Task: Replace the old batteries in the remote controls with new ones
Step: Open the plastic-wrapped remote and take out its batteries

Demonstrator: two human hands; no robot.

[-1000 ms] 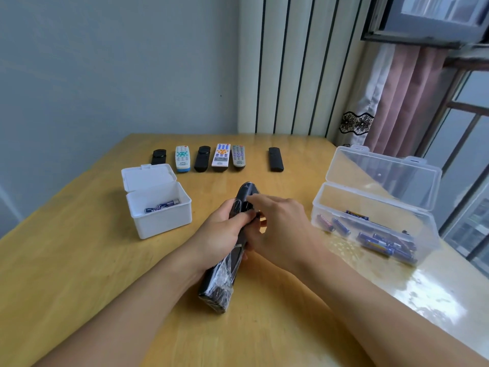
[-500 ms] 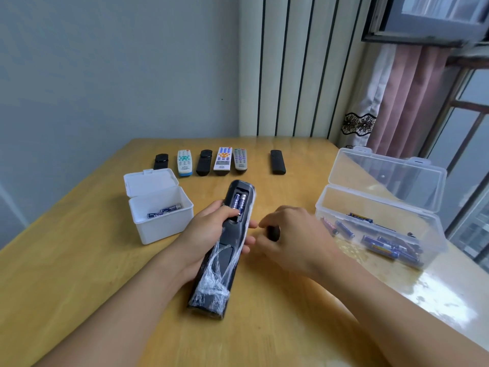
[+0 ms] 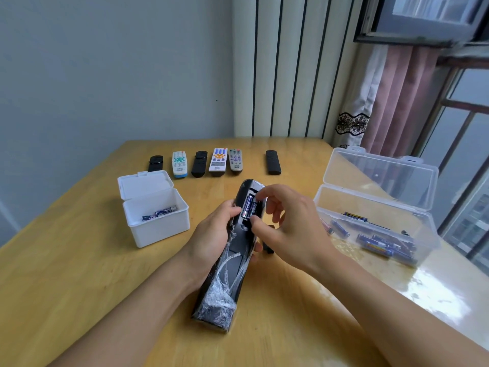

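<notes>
Grip, left hand (image 3: 211,239): wrapped round the middle of the black remote (image 3: 230,260), thumb lying by the open battery slot.
Grip, right hand (image 3: 288,229): thumb and pointer finger pinching the ends of the right one of the two batteries (image 3: 248,207) in the slot; other fingers loosely bent.
Black remote: held back side up, over the middle of the wooden table (image 3: 79,274); far end tipped up a bit; near end covered in crinkly clear wrap (image 3: 219,295).
Battery slot: open, both blue batteries side by side inside.
Small black piece (image 3: 267,246): on the table just under the right hand, mostly hidden; cannot tell what it is.
White box (image 3: 156,215): toward the left edge of the table, lid flipped up, two blue batteries lying in the bottom.
Clear box (image 3: 375,207): by the right edge of the table, lid up, many loose batteries (image 3: 381,245) inside, mostly at its near right end.
Row of remotes (image 3: 214,162): along the far edge of the table, six in all; three black, one white and blue, one white with orange buttons, one grey; last black one sitting apart from the rest.
Beyond the table: grey wall, striped panel, pink curtain and window at the right.
</notes>
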